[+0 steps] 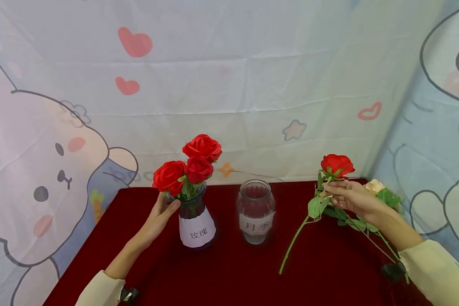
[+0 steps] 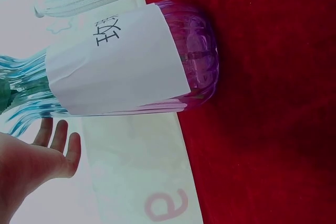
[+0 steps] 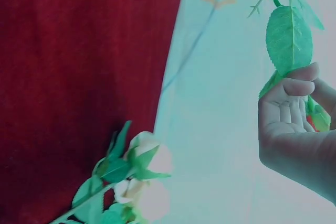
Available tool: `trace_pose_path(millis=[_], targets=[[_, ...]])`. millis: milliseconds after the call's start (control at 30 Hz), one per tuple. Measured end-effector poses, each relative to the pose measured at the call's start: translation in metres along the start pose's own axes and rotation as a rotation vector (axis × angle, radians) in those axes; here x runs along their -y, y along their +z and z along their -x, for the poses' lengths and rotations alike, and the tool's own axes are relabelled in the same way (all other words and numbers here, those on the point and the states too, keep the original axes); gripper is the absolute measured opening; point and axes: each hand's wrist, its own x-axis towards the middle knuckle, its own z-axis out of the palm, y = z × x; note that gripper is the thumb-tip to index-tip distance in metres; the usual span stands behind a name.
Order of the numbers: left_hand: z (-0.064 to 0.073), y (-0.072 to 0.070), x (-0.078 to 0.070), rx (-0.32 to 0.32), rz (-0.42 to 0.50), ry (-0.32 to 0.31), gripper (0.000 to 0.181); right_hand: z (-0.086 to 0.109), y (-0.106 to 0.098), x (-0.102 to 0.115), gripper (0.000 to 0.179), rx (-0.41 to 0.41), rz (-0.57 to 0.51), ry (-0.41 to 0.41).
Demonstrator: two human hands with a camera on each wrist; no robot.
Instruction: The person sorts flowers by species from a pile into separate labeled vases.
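A red rose [image 1: 337,165] on a long leafy green stem is pinched just below its bloom by my right hand [image 1: 353,199]. Its bare stem end slants down toward the front left, and its leaf [image 3: 290,40] shows above the fingers in the right wrist view. My left hand [image 1: 157,219] holds the flared neck of a glass vase [image 2: 197,51], thumb on the near side. Three red roses [image 1: 169,177] stand in this vase, and a white paper label [image 1: 197,228] with handwritten characters wraps its body.
Right of the vase stands a clear glass jar [image 1: 256,195] with a paper label. Pale cream flowers [image 1: 375,186] with long stems lie at the table's right side, beneath the right forearm. A dark red cloth [image 1: 248,272] covers the table; a printed curtain [image 1: 229,97] hangs behind.
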Motion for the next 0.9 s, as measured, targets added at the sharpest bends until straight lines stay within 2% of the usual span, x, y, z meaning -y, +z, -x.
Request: trace_pose_path(millis=[133, 267, 467, 533, 700, 900], targets=[[0.0, 0.0, -0.001, 0.002, -0.005, -0.004, 0.07, 0.005, 0.006, 0.009, 0.01, 0.004, -0.057, -0.05], [0.001, -0.001, -0.003, -0.001, -0.019, -0.022, 0.07, 0.007, 0.014, 0.015, 0.009, 0.017, -0.107, -0.139], [0.001, -0.001, -0.006, -0.002, -0.015, -0.034, 0.071, 0.01, 0.03, 0.02, 0.016, 0.031, -0.27, -0.262], [0.001, 0.0, -0.005, -0.003, -0.01, -0.034, 0.071, 0.011, 0.036, 0.022, 0.019, 0.006, -0.34, -0.287], [0.001, 0.001, -0.004, -0.012, -0.005, -0.032, 0.071, 0.01, 0.053, 0.026, 0.014, -0.066, -0.474, -0.336], [0.001, 0.002, -0.004, -0.012, -0.016, -0.047, 0.071, 0.005, 0.072, 0.031, 0.01, -0.108, -0.635, -0.385]])
